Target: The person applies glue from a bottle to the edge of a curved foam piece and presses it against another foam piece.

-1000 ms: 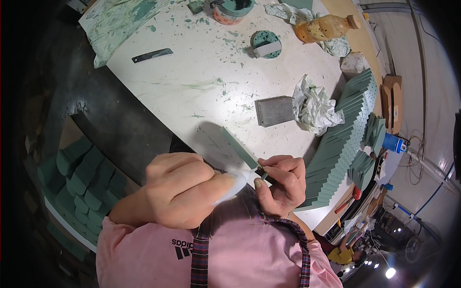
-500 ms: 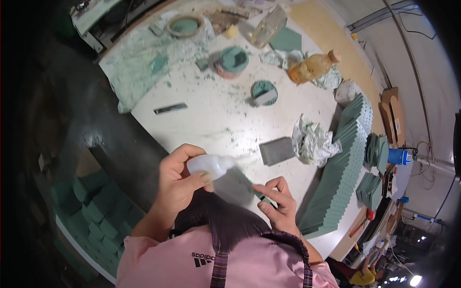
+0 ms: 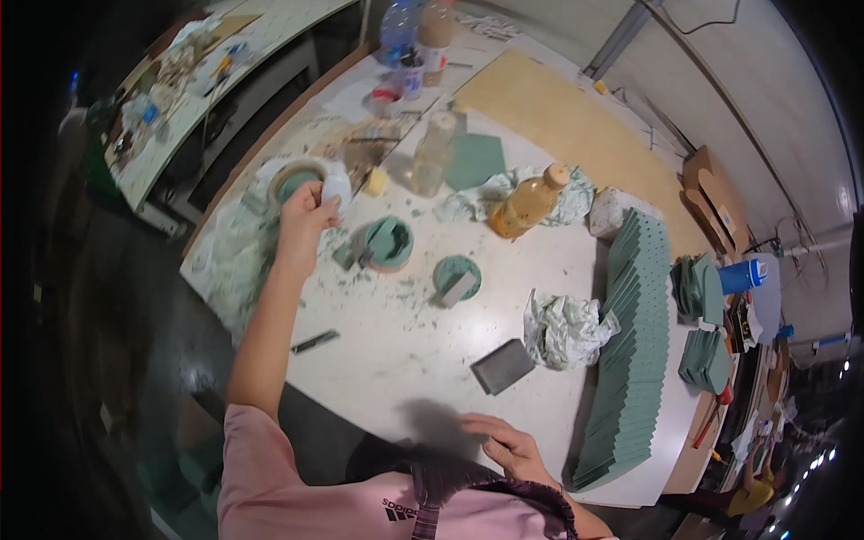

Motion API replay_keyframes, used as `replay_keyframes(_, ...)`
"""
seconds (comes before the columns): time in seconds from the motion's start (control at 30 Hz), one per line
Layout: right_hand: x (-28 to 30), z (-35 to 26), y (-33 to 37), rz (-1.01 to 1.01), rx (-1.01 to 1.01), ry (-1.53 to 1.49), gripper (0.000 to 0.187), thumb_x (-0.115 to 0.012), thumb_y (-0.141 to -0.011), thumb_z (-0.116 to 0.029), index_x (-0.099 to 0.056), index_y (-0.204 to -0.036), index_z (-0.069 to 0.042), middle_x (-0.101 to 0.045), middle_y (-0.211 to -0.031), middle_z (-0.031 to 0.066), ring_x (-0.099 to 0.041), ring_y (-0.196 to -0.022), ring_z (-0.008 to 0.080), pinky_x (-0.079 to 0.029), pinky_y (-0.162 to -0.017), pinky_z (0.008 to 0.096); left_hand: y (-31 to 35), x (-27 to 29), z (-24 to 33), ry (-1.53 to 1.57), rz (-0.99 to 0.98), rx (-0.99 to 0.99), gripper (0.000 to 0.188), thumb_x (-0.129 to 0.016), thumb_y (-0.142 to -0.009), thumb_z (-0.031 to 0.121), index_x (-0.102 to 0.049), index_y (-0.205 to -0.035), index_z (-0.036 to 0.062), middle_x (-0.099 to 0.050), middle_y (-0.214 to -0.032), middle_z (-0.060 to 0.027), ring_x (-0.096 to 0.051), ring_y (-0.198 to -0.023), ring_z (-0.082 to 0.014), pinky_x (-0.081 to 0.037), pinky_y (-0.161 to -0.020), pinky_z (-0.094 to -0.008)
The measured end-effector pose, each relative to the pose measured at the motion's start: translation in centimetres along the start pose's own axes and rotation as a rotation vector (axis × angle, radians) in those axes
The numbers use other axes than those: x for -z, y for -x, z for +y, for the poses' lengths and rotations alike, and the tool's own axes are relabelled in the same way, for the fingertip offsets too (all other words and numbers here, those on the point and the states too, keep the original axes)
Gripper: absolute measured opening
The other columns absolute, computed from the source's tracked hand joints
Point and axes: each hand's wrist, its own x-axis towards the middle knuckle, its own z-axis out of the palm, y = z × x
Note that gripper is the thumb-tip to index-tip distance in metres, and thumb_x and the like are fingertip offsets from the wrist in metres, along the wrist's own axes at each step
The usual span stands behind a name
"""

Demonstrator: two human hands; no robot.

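My left hand (image 3: 306,216) reaches out over the far left of the table and grips a small white plastic squeeze bottle (image 3: 337,193). The bottle is beside a roll of tape (image 3: 290,176) lying on a stained plastic sheet. By the near table edge, my right hand (image 3: 506,445) has its fingers pressed together with the thumb beneath; what they hold is hidden. A dark grey block (image 3: 502,366) lies beyond it. Farther off stand a tub of green material (image 3: 389,243) and a smaller round tub (image 3: 457,277) with a grey strip across it.
Fanned green perforated panels (image 3: 630,360) line the right side, next to crumpled white cloth (image 3: 567,331). An amber bottle (image 3: 526,207) and a clear bottle (image 3: 435,157) are farther back. A dark blade-like tool (image 3: 315,342) lies near the left edge. Another person (image 3: 754,490) is far right.
My left hand has carried the white bottle from in front of me to the far left of the table. My right hand has moved lower, and the view has shifted.
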Motion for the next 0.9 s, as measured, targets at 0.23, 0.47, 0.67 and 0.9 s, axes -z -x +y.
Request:
replay_keyframes(0.23,-0.8,-0.1,6.0,-0.010,-0.207,-0.127,0.028,-0.055,-0.097,-0.011,-0.066,-0.121,-0.002,-0.060,-0.134,0.0113,-0.051,-0.129,0.0249,-0.035,-0.110,0.0359,-9.8,5.9,-7.7,-0.357,0.116,-0.070,0.003,-0.065,-0.088,0.004,-0.062,-0.087,0.0043,-0.065,-0.081,0.0009,-0.060,-0.071,-0.0098,-0.045,-0.062,-0.0244)
replay_keyframes(0.47,-2.1,-0.4,9.9,0.141,-0.293,-0.381,0.030,-0.064,-0.096,-0.024,-0.071,-0.106,0.003,-0.064,-0.124,0.0155,-0.058,-0.117,0.0258,-0.041,-0.103,0.0357,-12.6,10.8,-6.9,-1.014,0.483,-0.195,0.019,-0.072,-0.076,0.017,-0.064,-0.088,0.0041,-0.069,-0.084,-0.0187,-0.066,-0.084,-0.0395,-0.050,-0.072,-0.0459)
replay_keyframes(0.67,-1.3,-1.1,10.3,0.142,-0.319,-0.424,0.031,-0.067,-0.094,-0.024,-0.071,-0.106,0.004,-0.064,-0.123,0.0145,-0.059,-0.115,0.0232,-0.043,-0.100,0.0332,-9.4,15.2,-5.2,-1.322,0.601,-0.023,0.019,-0.068,-0.078,0.014,-0.069,-0.096,0.0082,-0.071,-0.090,-0.0173,-0.067,-0.089,-0.0372,-0.052,-0.077,-0.0457)
replay_keyframes(0.9,0.3,-1.4,9.2,0.061,-0.439,-0.443,0.027,-0.063,-0.096,-0.019,-0.070,-0.110,0.003,-0.064,-0.124,0.0149,-0.057,-0.118,0.0223,-0.039,-0.104,0.0324,-6.6,15.6,-4.6,-1.167,0.686,-0.196,0.029,-0.064,-0.082,0.011,-0.070,-0.110,0.0123,-0.073,-0.098,-0.0120,-0.069,-0.094,-0.0327,-0.052,-0.081,-0.0434)
